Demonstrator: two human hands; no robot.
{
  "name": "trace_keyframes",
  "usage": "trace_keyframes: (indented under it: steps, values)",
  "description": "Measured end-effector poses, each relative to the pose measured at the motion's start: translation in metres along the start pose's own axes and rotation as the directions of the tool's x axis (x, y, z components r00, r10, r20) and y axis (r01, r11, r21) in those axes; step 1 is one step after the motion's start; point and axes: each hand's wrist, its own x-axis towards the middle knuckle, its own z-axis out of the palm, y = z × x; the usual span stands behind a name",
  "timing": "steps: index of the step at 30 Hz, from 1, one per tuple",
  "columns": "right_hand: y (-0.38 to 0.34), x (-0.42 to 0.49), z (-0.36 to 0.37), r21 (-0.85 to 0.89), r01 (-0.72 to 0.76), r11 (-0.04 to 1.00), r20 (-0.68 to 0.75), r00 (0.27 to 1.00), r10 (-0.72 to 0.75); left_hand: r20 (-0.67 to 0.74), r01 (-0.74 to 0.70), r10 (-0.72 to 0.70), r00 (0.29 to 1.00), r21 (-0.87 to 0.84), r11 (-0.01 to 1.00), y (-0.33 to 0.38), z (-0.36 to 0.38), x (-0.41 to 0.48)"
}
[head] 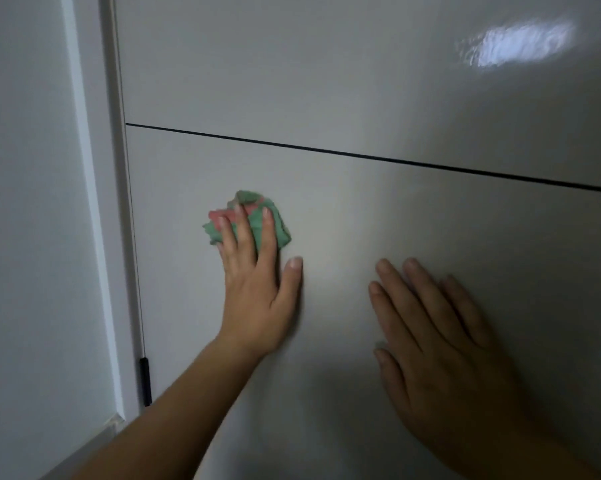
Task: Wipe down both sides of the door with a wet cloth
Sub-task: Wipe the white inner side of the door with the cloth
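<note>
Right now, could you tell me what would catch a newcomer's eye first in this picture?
The green and pink cloth stands out most. The left hand presses it, bunched up, against the pale door, left of centre and just below the dark groove. The right hand lies flat on the door at lower right, and a bright reflection glares at upper right.
</note>
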Motion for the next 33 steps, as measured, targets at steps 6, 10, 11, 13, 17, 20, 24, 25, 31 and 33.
trace_keyframes:
  steps: [6, 10, 11, 13, 17, 20, 24, 25, 31, 33]
  values:
    - [0.013, -0.002, -0.001, -0.033, -0.063, 0.997, -0.089, 0.994, 0.060, 0.077, -0.279, 0.277, 0.958, 0.008, 0.960, 0.047, 0.016, -0.024]
    - [0.023, -0.007, -0.006, -0.063, -0.103, 0.993, -0.121, 0.988, 0.095, 0.087, -0.384, 0.377, 0.922, 0.086, 0.919, 0.050, 0.011, -0.017]
    - [0.022, -0.007, -0.007, -0.064, -0.104, 0.993, -0.112, 0.989, 0.096, 0.054, -0.333, 0.329, 0.943, 0.083, 0.939, 0.048, 0.005, -0.003]
    - [0.022, -0.006, -0.009, -0.059, -0.104, 0.993, -0.079, 0.992, 0.100, -0.013, -0.162, 0.162, 0.987, 0.009, 0.987, 0.046, -0.007, 0.030]
    - [0.025, -0.007, -0.013, -0.022, -0.090, 0.996, -0.045, 0.995, 0.089, 0.010, -0.219, 0.219, 0.976, 0.006, 0.976, 0.069, 0.004, 0.021]
    - [0.027, -0.009, -0.014, 0.041, -0.083, 0.996, -0.068, 0.994, 0.086, 0.159, -0.445, 0.430, 0.889, 0.079, 0.892, 0.075, 0.015, -0.026]
    - [0.034, -0.014, -0.022, 0.135, -0.069, 0.988, -0.040, 0.996, 0.075, 0.261, -0.474, 0.430, 0.864, 0.135, 0.870, 0.069, 0.000, -0.035]
    - [0.033, -0.013, -0.024, 0.161, -0.075, 0.984, -0.034, 0.996, 0.081, 0.276, -0.479, 0.432, 0.859, 0.133, 0.868, 0.069, -0.005, -0.034]
    - [0.013, 0.005, -0.032, 0.222, 0.002, 0.975, -0.103, 0.994, 0.021, 0.313, -0.510, 0.506, 0.804, -0.074, 0.857, 0.054, -0.034, -0.012]
    - [0.004, 0.012, -0.027, 0.156, 0.026, 0.987, -0.084, 0.996, -0.013, 0.287, -0.558, 0.577, 0.765, -0.154, 0.816, 0.043, -0.040, -0.001]
